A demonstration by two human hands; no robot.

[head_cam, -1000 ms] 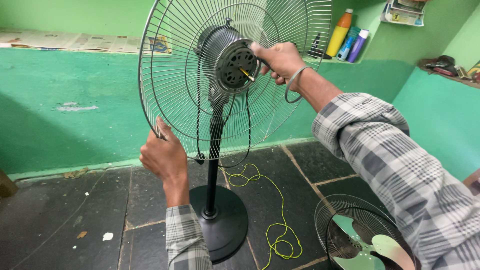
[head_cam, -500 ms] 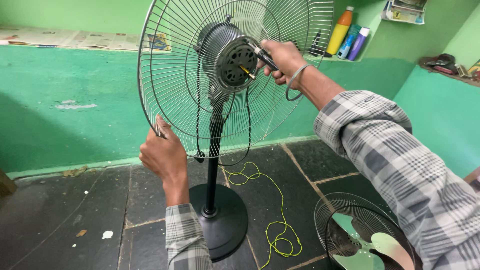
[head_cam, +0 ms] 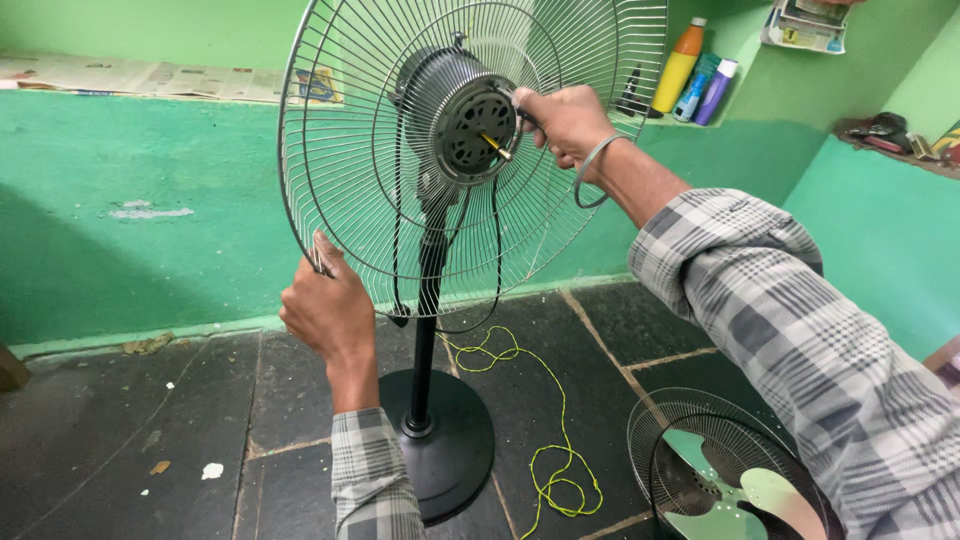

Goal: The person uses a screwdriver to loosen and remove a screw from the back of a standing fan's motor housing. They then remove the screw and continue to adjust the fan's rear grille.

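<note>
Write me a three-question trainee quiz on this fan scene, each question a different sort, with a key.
1. True or false: the left hand grips the rim of the rear grille.
2. Multiple choice: the right hand is at a) the base, b) the motor, c) the bottles.
3. Fill in: the front grille and blade lie on the ____.

Key: 1 true. 2 b. 3 floor.

One head-worn camera looks forward and slightly down, close on the fan guard (head_cam: 470, 150).
</note>
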